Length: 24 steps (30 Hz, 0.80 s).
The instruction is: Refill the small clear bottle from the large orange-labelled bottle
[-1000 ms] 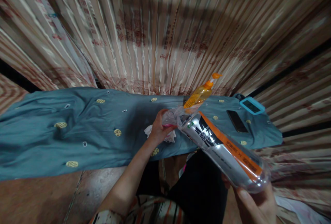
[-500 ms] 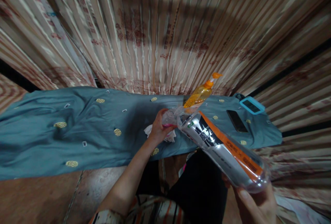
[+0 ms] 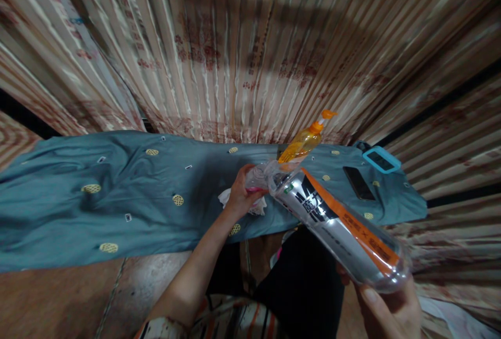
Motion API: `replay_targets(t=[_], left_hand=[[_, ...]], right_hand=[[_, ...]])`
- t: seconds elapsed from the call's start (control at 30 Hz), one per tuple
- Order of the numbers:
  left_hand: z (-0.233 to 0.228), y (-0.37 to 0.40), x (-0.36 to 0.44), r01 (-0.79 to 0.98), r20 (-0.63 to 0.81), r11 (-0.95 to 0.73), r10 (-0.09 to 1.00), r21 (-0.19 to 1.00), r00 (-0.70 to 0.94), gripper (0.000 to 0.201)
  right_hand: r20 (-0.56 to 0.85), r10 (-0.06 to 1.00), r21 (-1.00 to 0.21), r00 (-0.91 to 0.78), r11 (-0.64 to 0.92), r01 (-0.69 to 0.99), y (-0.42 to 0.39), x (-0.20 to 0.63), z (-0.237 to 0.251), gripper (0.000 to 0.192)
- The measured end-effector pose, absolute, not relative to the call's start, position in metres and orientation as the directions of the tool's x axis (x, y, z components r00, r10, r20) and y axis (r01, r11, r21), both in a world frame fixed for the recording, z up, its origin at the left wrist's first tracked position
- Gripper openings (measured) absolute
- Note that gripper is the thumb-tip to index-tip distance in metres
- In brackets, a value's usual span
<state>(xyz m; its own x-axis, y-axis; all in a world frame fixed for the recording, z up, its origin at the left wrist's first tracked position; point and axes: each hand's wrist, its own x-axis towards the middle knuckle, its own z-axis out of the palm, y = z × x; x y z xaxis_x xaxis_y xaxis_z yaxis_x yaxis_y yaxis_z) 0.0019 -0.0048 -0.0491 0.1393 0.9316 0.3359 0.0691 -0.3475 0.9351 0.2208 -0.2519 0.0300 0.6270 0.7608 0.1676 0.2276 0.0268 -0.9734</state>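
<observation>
My right hand (image 3: pixel 385 305) grips the base of a large clear plastic bottle (image 3: pixel 336 224) with a silver, black and orange label. The bottle is tilted, its base raised toward me at the right and its neck end pointing left. My left hand (image 3: pixel 240 195) is closed around a small clear plastic container (image 3: pixel 257 174) with pink on its lower part. The two meet or overlap near the large bottle's neck; I cannot tell whether one is inside the other. Under my left hand lies a crumpled white tissue (image 3: pixel 225 197). Just behind stands a yellow pump bottle (image 3: pixel 301 144) with an orange pump head.
A blue-green cloth (image 3: pixel 144 203) with pineapple prints covers the narrow table. At its right lie a black phone (image 3: pixel 358 182) and a light-blue framed device (image 3: pixel 381 160). A striped, pleated curtain (image 3: pixel 242 57) hangs close behind. My legs are under the front edge.
Very little differs. The large bottle's base and my right hand have shifted slightly to the right; my left hand and the small container stay in place.
</observation>
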Motion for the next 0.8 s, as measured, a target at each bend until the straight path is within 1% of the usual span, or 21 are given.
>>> replay_targets(t=[0.1,0.23,0.33,0.43,0.5,0.67,0.8], left_hand=[[-0.049,-0.005,0.002,0.076,0.335,-0.348,0.931,0.935,0.145,0.077],[-0.05,-0.005,0.001,0.069,0.338,-0.349,0.931,0.935,0.141,0.078],[-0.051,-0.005,0.001,0.058,0.345,-0.356,0.928,0.933,0.142,0.078],[-0.052,-0.004,0.001,0.083,0.352,-0.365,0.925,0.927,0.141,0.079],[-0.051,-0.003,0.001,0.101,0.355,-0.37,0.924,0.923,0.142,0.079],[-0.05,-0.003,0.001,0.118,0.359,-0.377,0.921,0.919,0.149,0.077],[-0.051,-0.003,0.001,0.109,0.361,-0.378,0.921,0.92,0.146,0.077]], right_hand=[[0.112,0.753,-0.986,0.649,0.002,0.169,-0.25,0.222,0.031,0.099],[0.138,0.74,-0.989,0.658,0.073,0.125,-0.244,0.212,0.043,0.096],[0.071,0.712,-0.997,0.699,0.024,0.076,-0.24,0.198,0.056,0.1],[0.036,0.685,-0.996,0.727,-0.031,0.078,-0.238,0.191,0.065,0.106],[0.023,0.688,-0.997,0.725,-0.042,0.071,-0.239,0.191,0.066,0.11],[0.039,0.707,-0.993,0.706,-0.05,0.105,-0.24,0.194,0.067,0.106],[0.05,0.703,-0.994,0.709,-0.036,0.105,-0.24,0.192,0.068,0.107]])
